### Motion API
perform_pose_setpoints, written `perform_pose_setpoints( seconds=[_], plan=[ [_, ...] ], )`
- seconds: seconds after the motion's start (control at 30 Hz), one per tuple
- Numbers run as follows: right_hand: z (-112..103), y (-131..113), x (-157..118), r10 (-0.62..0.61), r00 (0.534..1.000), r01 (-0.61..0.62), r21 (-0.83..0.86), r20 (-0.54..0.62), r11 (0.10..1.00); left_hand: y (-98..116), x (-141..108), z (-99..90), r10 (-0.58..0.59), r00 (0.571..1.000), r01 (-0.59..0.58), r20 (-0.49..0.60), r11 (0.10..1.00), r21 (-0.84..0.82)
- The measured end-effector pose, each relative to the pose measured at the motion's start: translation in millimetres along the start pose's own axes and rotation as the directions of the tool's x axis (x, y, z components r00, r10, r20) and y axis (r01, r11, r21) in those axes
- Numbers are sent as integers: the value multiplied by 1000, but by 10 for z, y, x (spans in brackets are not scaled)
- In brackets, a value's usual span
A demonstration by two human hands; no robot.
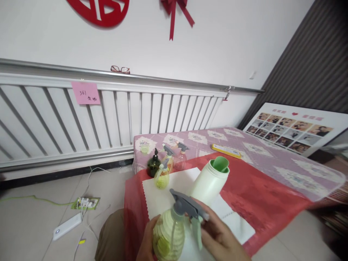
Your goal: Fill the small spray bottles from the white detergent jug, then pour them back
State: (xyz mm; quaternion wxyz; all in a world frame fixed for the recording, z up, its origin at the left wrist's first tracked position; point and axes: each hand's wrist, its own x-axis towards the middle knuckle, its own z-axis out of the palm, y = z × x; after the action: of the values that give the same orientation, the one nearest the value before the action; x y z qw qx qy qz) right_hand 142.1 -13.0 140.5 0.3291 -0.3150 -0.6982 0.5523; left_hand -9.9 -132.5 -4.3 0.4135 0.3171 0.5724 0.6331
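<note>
A ribbed, yellow-green, see-through spray bottle (168, 235) with a grey spray head stands in front of me, near the lower edge of the view. My left hand (146, 241) is closed around the side of its body. At the spray head, by the pale green trigger, my right hand (221, 235) has its fingers closed. Just beyond is a pale green-white container (208, 183) with a green mouth. Further back are a small yellow spray bottle (162, 178), a dark green spray bottle (153, 166) and a clear pinkish spray bottle (180, 160), with another partly hidden among them.
A white sheet (187, 178) lies on a red cloth (247, 188) over a floral mattress (195, 137). On the mattress is a flat yellow-edged pack (227, 150). A radiator (146, 112) runs along the wall. A power strip (85, 203) and cables are on the floor.
</note>
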Motion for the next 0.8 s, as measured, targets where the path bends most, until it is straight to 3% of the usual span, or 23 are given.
perform_pose_setpoints(
  seconds=[0.1,0.17,0.3,0.43,0.5,0.6,0.7,0.8],
  plan=[
    [-234,-203,109,-88,992,79,-100,-90,992,49,98,-47,103,993,-99,-61,993,58],
    [-304,-385,186,-183,980,161,-230,-73,960,80,161,-37,176,981,-168,-86,981,97],
    [-203,-733,366,-255,954,301,-494,159,816,170,264,78,303,947,-287,-104,946,148],
    [-74,-1013,537,-248,924,377,-582,292,720,294,358,184,269,954,-251,-134,958,137],
    [-75,-1160,601,-250,915,393,-564,316,726,373,400,190,214,974,-209,-71,976,68],
    [-136,-1387,675,-179,896,373,-470,407,800,501,444,123,130,979,-116,154,988,-100],
    [-193,-1538,731,-51,823,339,-417,565,844,575,470,-2,126,918,-38,375,972,-234],
    [-185,-1564,764,-54,774,401,-423,632,813,535,492,-94,147,877,-9,458,957,-290]
  ],
)
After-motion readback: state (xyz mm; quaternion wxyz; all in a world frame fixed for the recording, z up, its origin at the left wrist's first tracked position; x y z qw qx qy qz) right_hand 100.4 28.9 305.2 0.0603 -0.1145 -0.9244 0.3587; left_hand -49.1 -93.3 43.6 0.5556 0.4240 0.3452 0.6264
